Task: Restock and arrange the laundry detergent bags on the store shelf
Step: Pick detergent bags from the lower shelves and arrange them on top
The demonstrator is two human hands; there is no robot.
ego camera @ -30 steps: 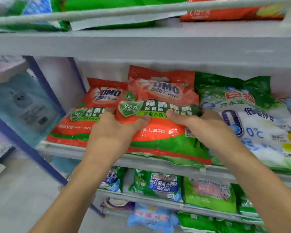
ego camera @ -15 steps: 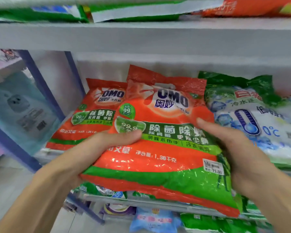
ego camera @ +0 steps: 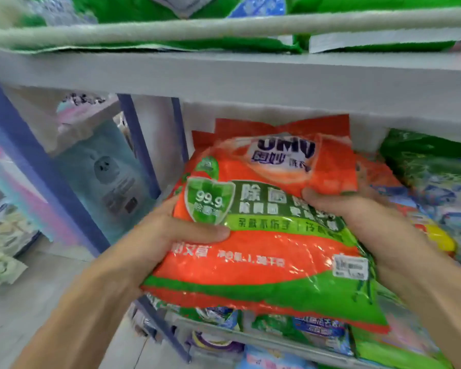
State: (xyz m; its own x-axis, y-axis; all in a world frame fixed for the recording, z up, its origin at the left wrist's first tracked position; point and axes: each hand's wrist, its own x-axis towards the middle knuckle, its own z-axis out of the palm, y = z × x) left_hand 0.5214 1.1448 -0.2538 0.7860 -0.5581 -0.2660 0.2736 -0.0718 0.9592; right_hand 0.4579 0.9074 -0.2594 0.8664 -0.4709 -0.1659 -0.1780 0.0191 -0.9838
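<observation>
The orange detergent bag [ego camera: 264, 249] is held tilted at the shelf opening, with its top just under the shelf board [ego camera: 224, 81] above. 2 hands share its floppy weight. The left hand [ego camera: 171, 235] has its grip clamped on the left edge and the right hand [ego camera: 357, 217] on the right, probably to steer it in beside the green bags [ego camera: 431, 177].

a shop: tiered shelves [ego camera: 224, 75] of price-stickered detergent bags [ego camera: 264, 235].

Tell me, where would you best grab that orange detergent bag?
Take the orange bag by both side edges near mid-height, one hand from each side, thumbs across the front, as the left hand and right hand do. It is wide, soft and bulging, so a one-sided grip would likely let it sag.
</observation>
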